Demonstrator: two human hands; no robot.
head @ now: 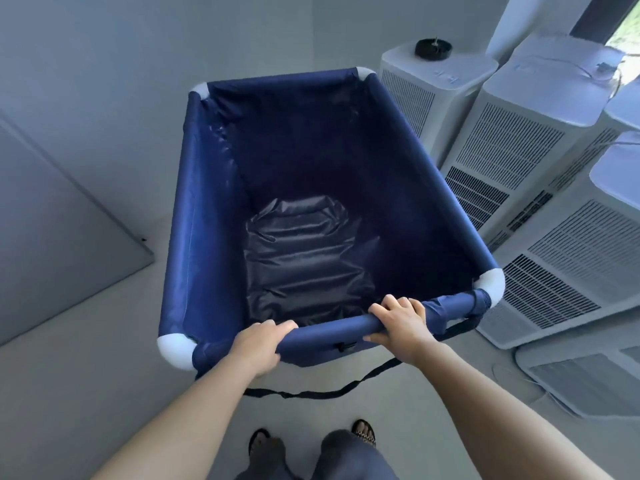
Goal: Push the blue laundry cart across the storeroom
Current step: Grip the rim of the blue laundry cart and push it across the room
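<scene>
At the near rim of the blue laundry cart (214, 188), left hand (258, 344) and right hand (403, 323) curl tight around the rail; the crossing looks mostly ahead.

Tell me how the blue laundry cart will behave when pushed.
Probably light: the blue laundry cart shows only its creased fabric floor inside. Its cloth walls may flex, though the rail the left hand and right hand grip looks stiff. The loose black strap hanging below could snag underfoot.

The left forearm (194, 407) and right forearm (485, 393) are bare. Blue-grey trousers (349, 455) cover the legs; dark open-toed sandals (364, 432) on both feet have straps that look woven, though blurred.
</scene>
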